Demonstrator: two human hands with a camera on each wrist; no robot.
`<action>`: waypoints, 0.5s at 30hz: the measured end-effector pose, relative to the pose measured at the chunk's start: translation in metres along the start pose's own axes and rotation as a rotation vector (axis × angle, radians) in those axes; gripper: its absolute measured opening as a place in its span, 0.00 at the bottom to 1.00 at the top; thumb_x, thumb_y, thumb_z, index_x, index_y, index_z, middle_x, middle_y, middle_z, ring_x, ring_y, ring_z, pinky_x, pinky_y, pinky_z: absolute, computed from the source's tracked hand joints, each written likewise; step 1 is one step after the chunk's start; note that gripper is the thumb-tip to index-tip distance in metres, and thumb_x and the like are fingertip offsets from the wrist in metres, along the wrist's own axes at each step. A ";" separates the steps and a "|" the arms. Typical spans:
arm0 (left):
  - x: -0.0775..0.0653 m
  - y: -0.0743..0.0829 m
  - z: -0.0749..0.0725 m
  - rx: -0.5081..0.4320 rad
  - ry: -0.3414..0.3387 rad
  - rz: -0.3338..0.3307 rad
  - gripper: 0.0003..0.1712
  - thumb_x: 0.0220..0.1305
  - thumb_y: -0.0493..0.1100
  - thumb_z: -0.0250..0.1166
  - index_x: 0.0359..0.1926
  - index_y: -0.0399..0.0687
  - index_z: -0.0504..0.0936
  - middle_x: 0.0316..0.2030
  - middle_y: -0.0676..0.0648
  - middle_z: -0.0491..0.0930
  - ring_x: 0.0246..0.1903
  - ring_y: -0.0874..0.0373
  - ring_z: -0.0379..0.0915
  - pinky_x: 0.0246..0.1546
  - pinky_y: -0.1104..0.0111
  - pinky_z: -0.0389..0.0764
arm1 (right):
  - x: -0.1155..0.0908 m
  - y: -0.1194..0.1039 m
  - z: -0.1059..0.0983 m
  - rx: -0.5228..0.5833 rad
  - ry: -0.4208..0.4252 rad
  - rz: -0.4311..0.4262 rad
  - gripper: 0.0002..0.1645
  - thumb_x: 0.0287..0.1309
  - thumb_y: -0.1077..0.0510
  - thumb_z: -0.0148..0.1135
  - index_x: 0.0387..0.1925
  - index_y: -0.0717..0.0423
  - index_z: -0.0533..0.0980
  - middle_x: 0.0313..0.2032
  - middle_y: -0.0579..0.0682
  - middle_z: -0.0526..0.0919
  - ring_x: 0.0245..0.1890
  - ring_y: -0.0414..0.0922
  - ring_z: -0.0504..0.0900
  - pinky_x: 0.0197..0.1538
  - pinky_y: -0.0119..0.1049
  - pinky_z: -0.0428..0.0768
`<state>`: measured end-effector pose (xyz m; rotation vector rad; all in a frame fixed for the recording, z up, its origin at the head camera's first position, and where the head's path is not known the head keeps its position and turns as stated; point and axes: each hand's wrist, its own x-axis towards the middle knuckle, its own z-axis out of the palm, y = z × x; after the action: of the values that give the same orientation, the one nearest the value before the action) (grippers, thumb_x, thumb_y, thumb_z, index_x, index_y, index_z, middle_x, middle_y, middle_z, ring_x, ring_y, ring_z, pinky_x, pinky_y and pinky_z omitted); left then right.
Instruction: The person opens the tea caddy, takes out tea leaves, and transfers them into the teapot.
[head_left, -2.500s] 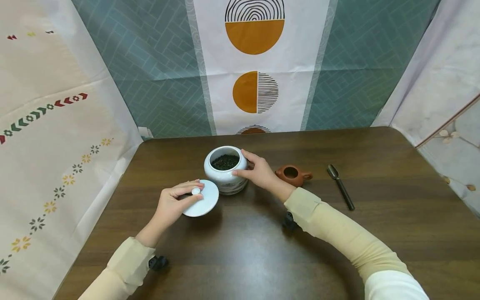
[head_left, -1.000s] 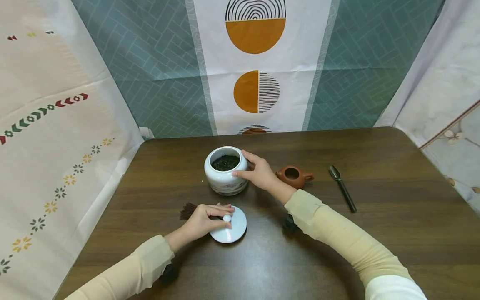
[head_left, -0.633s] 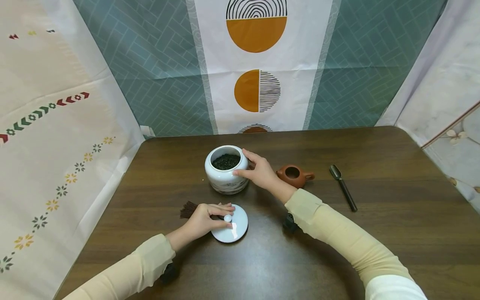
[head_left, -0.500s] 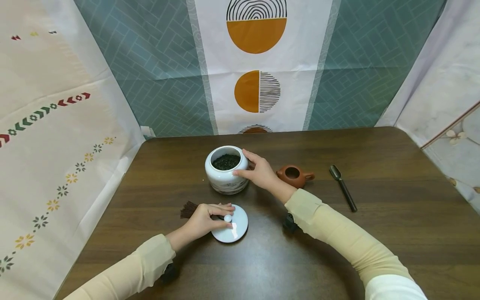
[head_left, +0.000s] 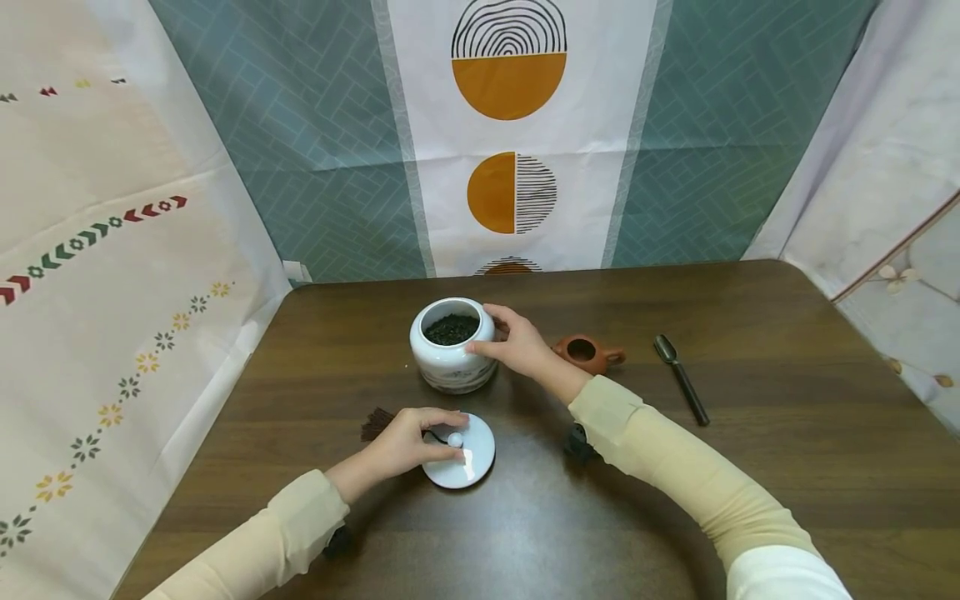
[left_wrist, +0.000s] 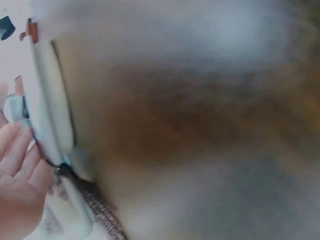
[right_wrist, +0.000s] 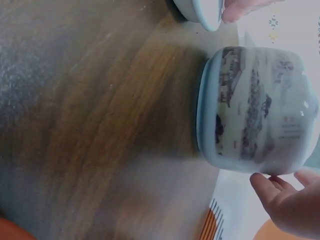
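A white porcelain jar (head_left: 450, 367) with a landscape print, filled with dark tea leaves (head_left: 452, 329), stands toward the table's back. My right hand (head_left: 521, 342) holds its right side, thumb at the front and fingers behind, also seen in the right wrist view. In front of the jar the white lid (head_left: 468, 471) lies knob up on the table. My left hand (head_left: 408, 442) is at the lid's left, finger and thumb spread either side of the knob (head_left: 455, 439), a small gap showing. A brown tassel (head_left: 377, 423) on a dark cord sticks out behind that hand.
A small reddish-brown clay teapot (head_left: 588, 355), lidless, stands to the right of the jar, partly behind my right wrist. Further right lies a dark-handled scoop (head_left: 681, 379). The brown wooden table (head_left: 787, 350) ends at hanging cloths on the back and sides.
The left hand has carried the lid from beside the jar to the table in front and set it down. Since half a second ago its fingers have spread off the knob. The right hand stays.
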<state>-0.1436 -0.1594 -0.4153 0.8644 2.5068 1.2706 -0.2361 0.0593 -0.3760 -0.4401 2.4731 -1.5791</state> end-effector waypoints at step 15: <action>0.000 0.022 -0.028 0.048 0.186 0.076 0.23 0.50 0.38 0.74 0.49 0.40 0.82 0.47 0.43 0.83 0.51 0.56 0.77 0.56 0.56 0.74 | -0.021 -0.013 -0.030 0.000 0.021 -0.011 0.43 0.55 0.51 0.68 0.69 0.53 0.60 0.66 0.57 0.66 0.67 0.54 0.64 0.66 0.49 0.67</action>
<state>-0.1462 -0.1680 -0.3811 0.8981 2.6815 1.3783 -0.2236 0.0869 -0.3518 -0.4400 2.4902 -1.5960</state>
